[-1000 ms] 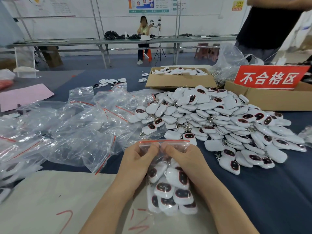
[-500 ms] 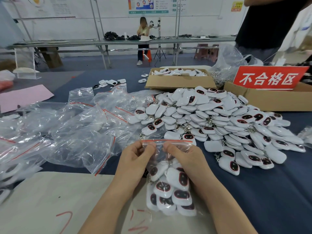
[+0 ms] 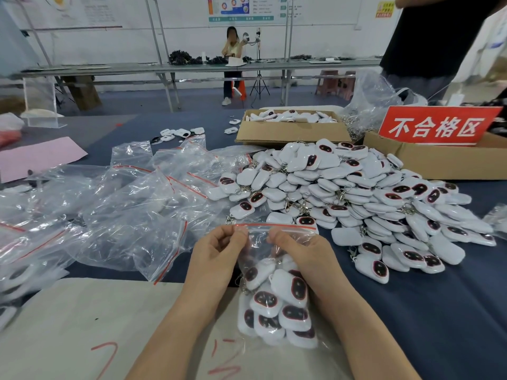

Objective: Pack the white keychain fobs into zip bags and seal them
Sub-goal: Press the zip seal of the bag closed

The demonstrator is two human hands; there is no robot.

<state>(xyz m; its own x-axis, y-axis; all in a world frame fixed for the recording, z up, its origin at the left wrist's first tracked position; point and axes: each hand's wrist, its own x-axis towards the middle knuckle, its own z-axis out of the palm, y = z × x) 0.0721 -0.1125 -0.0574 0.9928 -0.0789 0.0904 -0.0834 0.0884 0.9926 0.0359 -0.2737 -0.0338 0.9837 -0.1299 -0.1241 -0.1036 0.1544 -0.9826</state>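
Note:
A clear zip bag [image 3: 274,286] with a red strip along its top holds several white keychain fobs with dark oval faces. It stands upright in front of me. My left hand [image 3: 216,256] pinches the bag's top at the left end. My right hand [image 3: 304,256] pinches the top just right of that, fingers curled over the seal. A big loose pile of white fobs [image 3: 356,193] lies on the dark blue cloth just beyond and to the right.
Empty zip bags [image 3: 131,204] are heaped at the left. Two cardboard boxes [image 3: 290,133] stand behind the pile, one with a red sign [image 3: 436,126]. A beige sheet [image 3: 82,325] covers the near table. A person in black [image 3: 428,37] stands at far right.
My two hands have drawn slightly apart along the bag's top, the left moving left. The bag of fobs stays in place.

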